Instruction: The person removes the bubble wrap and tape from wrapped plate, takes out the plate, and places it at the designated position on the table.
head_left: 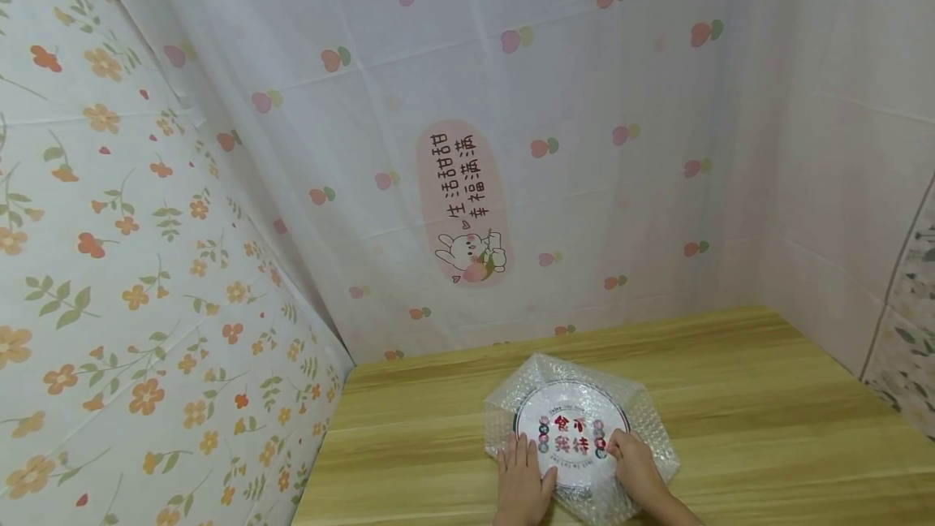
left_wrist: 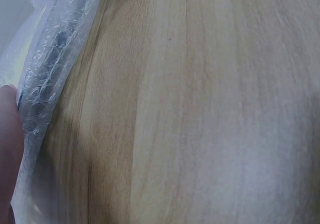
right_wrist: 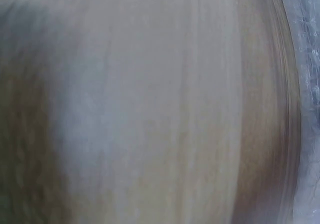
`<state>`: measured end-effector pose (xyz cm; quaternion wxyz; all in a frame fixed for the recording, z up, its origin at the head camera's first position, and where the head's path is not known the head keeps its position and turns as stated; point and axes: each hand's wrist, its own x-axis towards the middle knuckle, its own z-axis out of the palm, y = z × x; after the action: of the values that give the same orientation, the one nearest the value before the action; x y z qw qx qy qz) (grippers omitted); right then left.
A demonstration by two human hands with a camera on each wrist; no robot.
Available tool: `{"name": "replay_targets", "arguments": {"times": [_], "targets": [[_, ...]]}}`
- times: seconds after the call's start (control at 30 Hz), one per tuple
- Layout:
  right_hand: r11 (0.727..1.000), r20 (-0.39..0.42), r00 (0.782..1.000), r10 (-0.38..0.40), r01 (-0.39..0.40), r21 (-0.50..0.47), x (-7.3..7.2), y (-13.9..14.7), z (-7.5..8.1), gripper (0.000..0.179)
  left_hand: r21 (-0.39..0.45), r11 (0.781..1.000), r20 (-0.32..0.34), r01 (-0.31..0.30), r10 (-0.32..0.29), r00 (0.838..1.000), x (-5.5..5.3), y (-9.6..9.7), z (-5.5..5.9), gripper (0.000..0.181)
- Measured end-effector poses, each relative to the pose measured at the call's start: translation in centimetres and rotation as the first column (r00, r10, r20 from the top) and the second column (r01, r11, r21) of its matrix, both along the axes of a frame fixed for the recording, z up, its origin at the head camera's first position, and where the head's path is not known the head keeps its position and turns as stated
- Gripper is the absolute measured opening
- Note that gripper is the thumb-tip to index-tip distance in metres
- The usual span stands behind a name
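Observation:
A round white plate-like item (head_left: 572, 407) with red characters and a dark rim lies on the table inside clear bubble wrap (head_left: 653, 412). My left hand (head_left: 522, 481) rests on its lower left part, with the fingers extended over the wrap and the thumb toward the middle. On the opposite side my right hand (head_left: 639, 471) has curled fingers and pinches the wrap at the item's right edge. In the left wrist view the thumb (left_wrist: 9, 139) shows beside the crinkled wrap (left_wrist: 52, 69). Only a strip of wrap (right_wrist: 310, 84) appears in the right wrist view.
The wood-grain table (head_left: 409, 428) extends to both sides of the package. A pale curtain (head_left: 584, 201) with a fruit pattern hangs behind it, and a flowered cloth (head_left: 146, 282) hangs on the left. More pale cloth (head_left: 825, 185) hangs at the right.

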<state>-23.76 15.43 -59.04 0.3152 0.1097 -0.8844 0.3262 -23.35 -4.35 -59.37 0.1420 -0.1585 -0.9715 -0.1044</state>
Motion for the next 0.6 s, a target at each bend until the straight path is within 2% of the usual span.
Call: {"name": "replay_targets", "arguments": {"times": [0.17,0.43,0.6], "targets": [[1.0,-0.039,0.999,0.006,-0.006,0.003,0.09,-0.04,-0.1,0.032,-0.005,1.0,0.02,-0.003,0.003,1.0,0.07,-0.09,0.08,0.058],[1.0,-0.096,0.995,0.009,-0.008,0.007,0.1,-0.09,-0.2,0.031,-0.029,1.0,-0.012,-0.008,0.008,1.0,-0.29,-0.09,-0.47,0.058],[1.0,-0.074,0.997,0.007,-0.007,-0.004,0.1,-0.03,-0.44,0.031,-0.012,1.0,-0.039,0.0,0.0,0.999,-0.32,-0.04,-0.56,0.057]]}}
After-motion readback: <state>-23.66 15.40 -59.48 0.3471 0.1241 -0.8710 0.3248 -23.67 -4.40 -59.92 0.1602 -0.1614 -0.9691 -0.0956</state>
